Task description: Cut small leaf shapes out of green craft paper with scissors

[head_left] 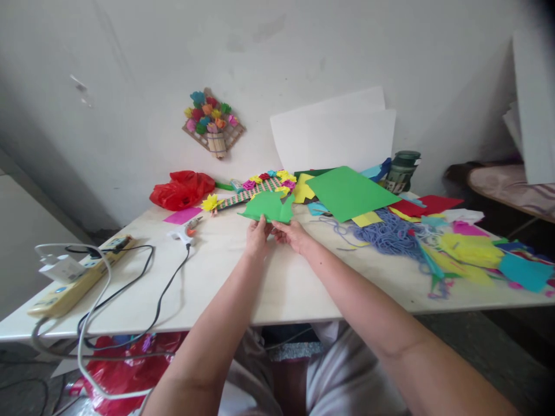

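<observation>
At the frame's centre, the cut green paper (266,205) extends just beyond both hands, its long axis running left to right. The left hand (257,233) and right hand (291,234), close together, pinch its near edge (neither looks nearer). Behind it lies a flower-trimmed strip (234,200); a glue gun (184,233) sits left, blue yarn (390,234) right.

Woven strip (241,197) partly behind green paper (266,205)

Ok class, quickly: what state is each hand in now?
Left hand: closed, pinching the notched green paper.
Right hand: closed, pinching it too.
</observation>
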### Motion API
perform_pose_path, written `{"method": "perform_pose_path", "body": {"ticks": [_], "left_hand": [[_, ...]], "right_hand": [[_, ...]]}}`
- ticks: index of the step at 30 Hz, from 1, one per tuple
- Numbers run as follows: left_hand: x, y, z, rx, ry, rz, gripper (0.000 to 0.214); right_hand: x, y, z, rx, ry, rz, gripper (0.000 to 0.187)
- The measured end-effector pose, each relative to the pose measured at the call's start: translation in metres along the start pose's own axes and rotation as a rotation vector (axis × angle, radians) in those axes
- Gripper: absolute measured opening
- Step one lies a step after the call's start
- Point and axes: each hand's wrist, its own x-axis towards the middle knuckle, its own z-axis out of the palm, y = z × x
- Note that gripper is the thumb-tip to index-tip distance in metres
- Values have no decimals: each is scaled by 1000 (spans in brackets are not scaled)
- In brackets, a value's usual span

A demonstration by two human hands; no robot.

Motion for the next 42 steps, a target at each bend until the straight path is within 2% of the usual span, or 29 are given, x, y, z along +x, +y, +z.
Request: {"method": "perform_pose_path", "body": {"ticks": [3, 10, 19, 29, 36, 42], "left_hand": [[-6, -4, 7, 20, -13, -12, 30], [-9, -6, 12, 3, -36, -61, 28], [-8, -5, 10, -65, -34, -130, 25], [-8, -6, 10, -76, 77, -131, 27], [-6, -7, 10, -121, 120, -148, 25], [-7, -3, 11, -139, 89, -171, 28]], "right_hand": [[3, 0, -2, 67, 35, -29, 14], [6, -2, -9, 208, 37, -1, 11], [2, -5, -5, 157, 112, -30, 13], [1, -5, -2, 52, 182, -67, 11], [1, -3, 0, -9, 192, -116, 14], [1, -4, -2, -18, 183, -149, 17]]}}
